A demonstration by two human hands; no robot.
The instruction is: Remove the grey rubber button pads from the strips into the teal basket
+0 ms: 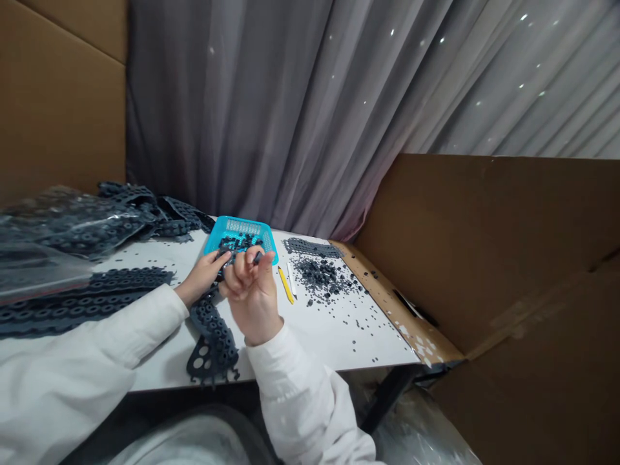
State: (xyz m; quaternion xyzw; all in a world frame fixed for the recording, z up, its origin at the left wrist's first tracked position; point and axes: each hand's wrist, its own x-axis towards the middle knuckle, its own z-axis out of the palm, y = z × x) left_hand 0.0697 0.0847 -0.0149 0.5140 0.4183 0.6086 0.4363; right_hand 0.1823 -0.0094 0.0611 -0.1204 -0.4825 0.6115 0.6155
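My left hand (204,274) is closed on the upper end of a dark grey perforated rubber-like strip (213,332). The strip droops from there over the white table towards its front edge, and its lower end has large round holes. My right hand (252,290) is raised just beside the left, palm towards me, with curled fingers. A small dark piece (258,258) shows between its thumb and forefinger. Behind both hands stands a blue plastic basket (271,248) with small dark bits in it.
On the white table (320,342) lie a yellow pen (285,285), a white pen (291,279), a heap of dark bits (322,276) and a flat perforated sheet (312,247). More strips (130,284) and a clear plastic bag (62,226) lie left. Cardboard (494,258) walls the right side.
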